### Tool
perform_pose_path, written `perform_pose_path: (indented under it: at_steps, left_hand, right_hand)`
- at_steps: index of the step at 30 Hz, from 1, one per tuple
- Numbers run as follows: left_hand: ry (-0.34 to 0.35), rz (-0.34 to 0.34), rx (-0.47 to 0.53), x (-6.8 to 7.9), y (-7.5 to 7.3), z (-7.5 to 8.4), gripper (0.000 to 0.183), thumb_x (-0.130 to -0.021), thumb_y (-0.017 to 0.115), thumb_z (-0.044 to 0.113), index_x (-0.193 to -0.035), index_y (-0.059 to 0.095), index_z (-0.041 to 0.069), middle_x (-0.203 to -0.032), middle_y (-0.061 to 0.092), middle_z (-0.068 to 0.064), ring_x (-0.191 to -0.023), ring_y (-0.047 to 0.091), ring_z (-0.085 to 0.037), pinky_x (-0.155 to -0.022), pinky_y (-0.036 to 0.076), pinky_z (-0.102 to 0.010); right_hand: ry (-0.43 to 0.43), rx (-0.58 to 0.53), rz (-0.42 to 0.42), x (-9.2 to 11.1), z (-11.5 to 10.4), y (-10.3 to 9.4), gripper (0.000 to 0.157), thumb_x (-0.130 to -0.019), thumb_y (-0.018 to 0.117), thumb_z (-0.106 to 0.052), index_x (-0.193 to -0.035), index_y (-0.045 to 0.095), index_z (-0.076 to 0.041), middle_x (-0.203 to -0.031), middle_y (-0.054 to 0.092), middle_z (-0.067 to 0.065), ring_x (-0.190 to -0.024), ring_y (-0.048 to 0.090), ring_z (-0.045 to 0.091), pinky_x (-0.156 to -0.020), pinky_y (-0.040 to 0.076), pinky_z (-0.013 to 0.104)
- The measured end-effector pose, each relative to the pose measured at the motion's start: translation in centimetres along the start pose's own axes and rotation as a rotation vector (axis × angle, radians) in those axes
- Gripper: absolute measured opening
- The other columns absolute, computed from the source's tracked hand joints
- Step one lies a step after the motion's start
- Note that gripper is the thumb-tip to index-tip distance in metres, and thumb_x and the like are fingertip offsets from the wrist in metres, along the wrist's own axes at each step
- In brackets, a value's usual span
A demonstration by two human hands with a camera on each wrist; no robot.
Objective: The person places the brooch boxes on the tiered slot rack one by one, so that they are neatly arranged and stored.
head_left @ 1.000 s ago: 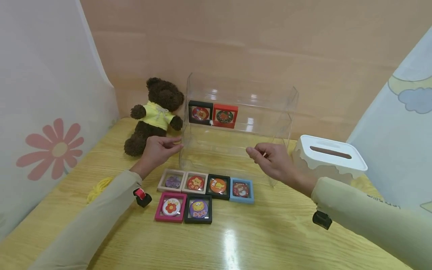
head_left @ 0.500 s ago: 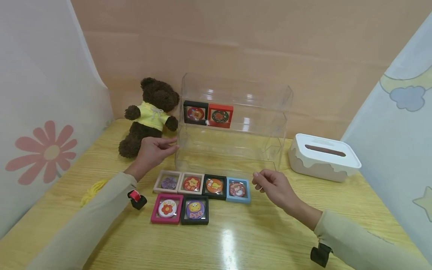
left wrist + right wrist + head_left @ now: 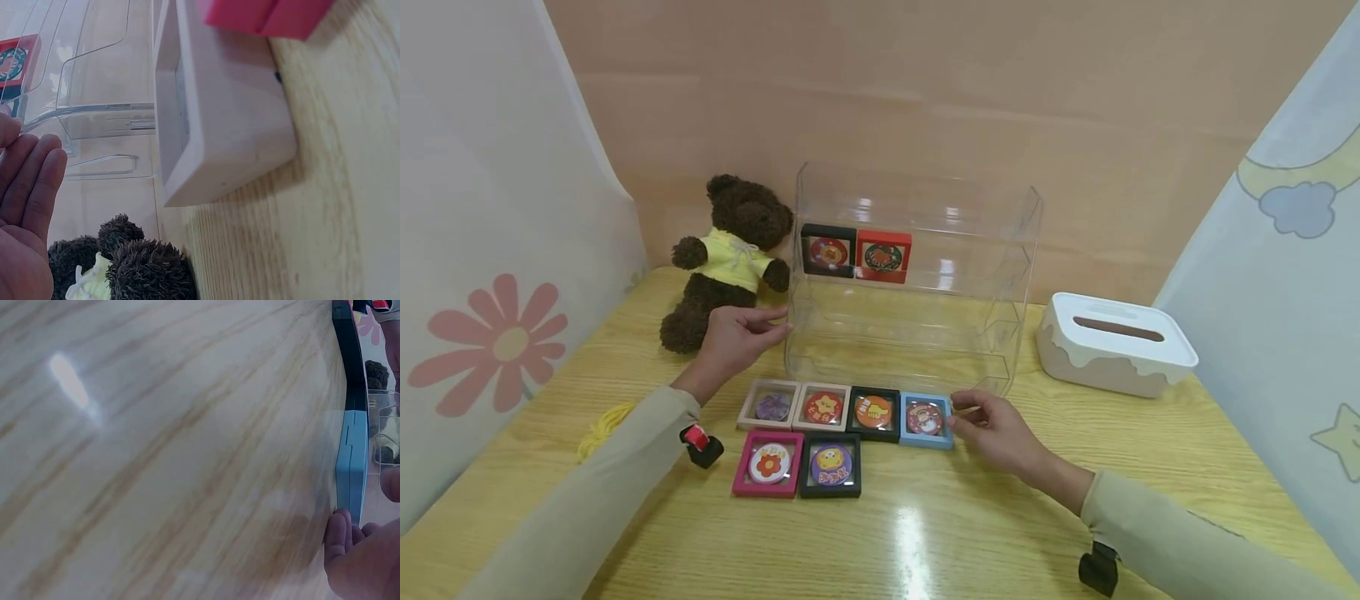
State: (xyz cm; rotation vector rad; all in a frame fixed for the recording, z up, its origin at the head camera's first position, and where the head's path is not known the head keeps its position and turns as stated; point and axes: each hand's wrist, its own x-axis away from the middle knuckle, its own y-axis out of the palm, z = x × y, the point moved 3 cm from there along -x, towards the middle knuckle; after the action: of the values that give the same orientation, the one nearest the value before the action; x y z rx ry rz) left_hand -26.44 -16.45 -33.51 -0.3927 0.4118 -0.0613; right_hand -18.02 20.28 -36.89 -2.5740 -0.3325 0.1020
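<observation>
My left hand (image 3: 735, 340) pinches the left edge of a clear acrylic display rack (image 3: 917, 333); in the left wrist view, thumb and straight fingers (image 3: 37, 181) meet at its side panel. My right hand (image 3: 1003, 433) is at the right edge of a light blue badge frame (image 3: 925, 420), fingertips right at its side. In the right wrist view, one finger lies low against the blue frame's (image 3: 353, 462) end, another above it. Left of it lie a black frame (image 3: 875, 437) with an orange badge and two pale pink frames (image 3: 822, 427).
A magenta frame (image 3: 766, 493) and another black frame (image 3: 830, 493) lie in front. A black (image 3: 829, 232) and a red frame (image 3: 884, 238) stand in the rack. Around it are a teddy bear (image 3: 730, 258), tissue box (image 3: 1112, 346) and yellow yarn (image 3: 602, 429).
My right hand has come down from in front of the rack to the blue frame's right edge. The left hand has stayed at the rack's side; the head view has shifted slightly.
</observation>
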Motion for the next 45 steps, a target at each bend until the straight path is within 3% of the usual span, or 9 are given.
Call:
perform_pose_path:
  at_steps: [13,25,33,35,42,45]
  left_hand:
    - [0.036,0.017,0.013,-0.2,0.1,0.1,0.026,-0.084,0.075,0.015,-0.106,0.072,0.001,-0.094,0.07,-0.015,-0.072,0.068,-0.01,-0.061,0.055,-0.025]
    - [0.033,0.026,-0.012,-0.2,0.3,0.4,0.022,-0.083,0.076,0.016,-0.099,0.074,0.001,-0.088,0.07,-0.015,-0.069,0.066,-0.008,-0.058,0.053,-0.021]
    - [0.02,0.027,-0.031,-0.2,0.2,0.3,0.019,-0.083,0.075,0.013,-0.096,0.075,-0.001,-0.086,0.07,-0.016,-0.068,0.066,-0.007,-0.058,0.053,-0.021]
    - [0.018,0.026,-0.041,-0.1,0.2,0.7,0.017,-0.084,0.074,0.01,-0.095,0.074,-0.003,-0.086,0.07,-0.017,-0.068,0.066,-0.01,-0.057,0.052,-0.02]
    - [0.025,0.015,-0.079,1.0,0.1,4.4,0.016,-0.085,0.07,0.001,-0.095,0.071,-0.011,-0.086,0.069,-0.022,-0.071,0.068,-0.022,-0.057,0.051,-0.019]
    - [0.013,0.018,-0.085,1.0,0.0,4.5,0.016,-0.085,0.07,0.001,-0.095,0.071,-0.011,-0.087,0.068,-0.023,-0.072,0.068,-0.024,-0.058,0.051,-0.019]
  right_hand:
    - [-0.028,0.049,-0.051,-0.6,0.9,-0.1,0.048,-0.084,0.074,-0.011,-0.124,0.056,0.005,-0.113,0.06,0.015,-0.088,0.061,0.021,-0.067,0.053,0.029]
    - [-0.053,0.043,-0.102,-0.4,1.2,0.0,0.054,-0.083,0.075,-0.011,-0.126,0.05,0.011,-0.105,0.062,0.015,-0.088,0.061,0.022,-0.07,0.053,0.028]
    - [-0.077,0.041,-0.102,-0.4,1.3,0.1,0.055,-0.083,0.075,-0.01,-0.127,0.049,0.01,-0.11,0.059,0.016,-0.088,0.061,0.022,-0.071,0.053,0.028]
    - [-0.079,0.044,-0.105,-0.4,1.3,0.1,0.055,-0.083,0.075,-0.011,-0.127,0.049,0.009,-0.11,0.059,0.016,-0.088,0.061,0.022,-0.07,0.053,0.029]
    - [-0.101,0.04,-0.116,-0.4,1.3,0.1,0.056,-0.083,0.075,-0.011,-0.127,0.049,0.009,-0.109,0.059,0.016,-0.088,0.061,0.023,-0.07,0.053,0.029]
    - [-0.108,0.031,-0.121,-0.5,1.4,0.2,0.057,-0.082,0.075,-0.01,-0.127,0.048,0.011,-0.108,0.059,0.016,-0.088,0.061,0.023,-0.07,0.053,0.029]
